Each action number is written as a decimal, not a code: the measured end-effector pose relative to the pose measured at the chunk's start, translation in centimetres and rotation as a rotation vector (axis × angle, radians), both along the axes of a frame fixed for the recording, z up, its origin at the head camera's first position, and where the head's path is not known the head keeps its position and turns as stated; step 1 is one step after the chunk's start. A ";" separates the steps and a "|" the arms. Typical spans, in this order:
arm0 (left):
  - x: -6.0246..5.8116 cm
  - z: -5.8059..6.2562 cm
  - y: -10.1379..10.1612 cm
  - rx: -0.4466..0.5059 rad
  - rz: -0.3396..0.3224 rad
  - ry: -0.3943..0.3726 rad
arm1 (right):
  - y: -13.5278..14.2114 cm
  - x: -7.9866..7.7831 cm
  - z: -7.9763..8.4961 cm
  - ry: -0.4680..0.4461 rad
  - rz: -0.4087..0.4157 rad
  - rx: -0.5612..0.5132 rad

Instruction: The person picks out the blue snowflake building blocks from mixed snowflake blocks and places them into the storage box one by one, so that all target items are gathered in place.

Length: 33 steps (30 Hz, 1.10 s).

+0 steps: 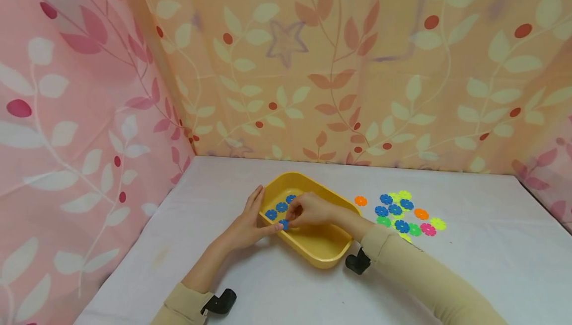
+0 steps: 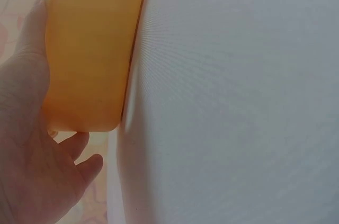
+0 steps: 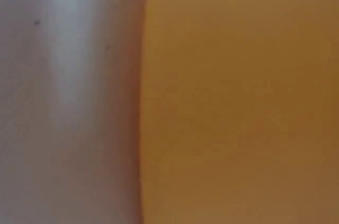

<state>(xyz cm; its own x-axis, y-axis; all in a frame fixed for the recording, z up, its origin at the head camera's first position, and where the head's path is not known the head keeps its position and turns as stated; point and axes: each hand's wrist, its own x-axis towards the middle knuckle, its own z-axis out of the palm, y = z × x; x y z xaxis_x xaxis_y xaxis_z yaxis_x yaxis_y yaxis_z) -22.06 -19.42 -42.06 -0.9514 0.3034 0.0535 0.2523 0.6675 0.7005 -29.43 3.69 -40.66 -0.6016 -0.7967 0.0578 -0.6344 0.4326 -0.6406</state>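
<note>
A yellow plastic tray (image 1: 328, 260) with rounded corners sits at an angle on the table. My left hand (image 1: 247, 226) holds its left corner, thumb reaching over the near rim and fingers at the end wall; the left wrist view shows that hand (image 2: 39, 144) against the tray's outer side (image 2: 95, 54). Inside the tray, my right hand (image 1: 310, 209) pinches a blue snowflake disc (image 1: 283, 224) close to the left thumb tip. Behind it, three more blue discs (image 1: 281, 207) lie in a row. Only the tray wall (image 3: 238, 97) and tabletop fill the right wrist view.
Right of the tray lies a loose pile of snowflake discs in blue (image 1: 402, 226), yellow (image 1: 438, 223), green (image 1: 414, 229), orange (image 1: 421, 214) and pink (image 1: 428, 229). A single orange disc (image 1: 360, 201) sits nearer the tray. Patterned cloth walls (image 1: 286, 91) enclose the white table (image 1: 178, 245).
</note>
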 end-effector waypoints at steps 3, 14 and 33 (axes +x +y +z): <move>0.0 0.0 0.0 -0.006 -0.001 0.003 | -0.3 -0.2 -0.3 0.003 0.004 0.013; -0.1 -0.1 0.0 -0.005 -0.006 0.004 | -0.3 -0.5 -1.0 0.067 0.060 -0.003; 0.1 0.0 0.1 -0.004 0.005 0.002 | 0.7 0.2 0.6 0.045 -0.019 -0.210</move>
<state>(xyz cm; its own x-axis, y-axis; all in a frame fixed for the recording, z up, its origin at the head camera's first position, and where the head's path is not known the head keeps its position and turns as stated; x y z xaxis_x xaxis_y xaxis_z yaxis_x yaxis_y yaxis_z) -21.92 -19.34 -42.03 -0.9529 0.2985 0.0542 0.2501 0.6717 0.6973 -29.26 4.37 -40.02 -0.6094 -0.7530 0.2483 -0.6575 0.3050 -0.6890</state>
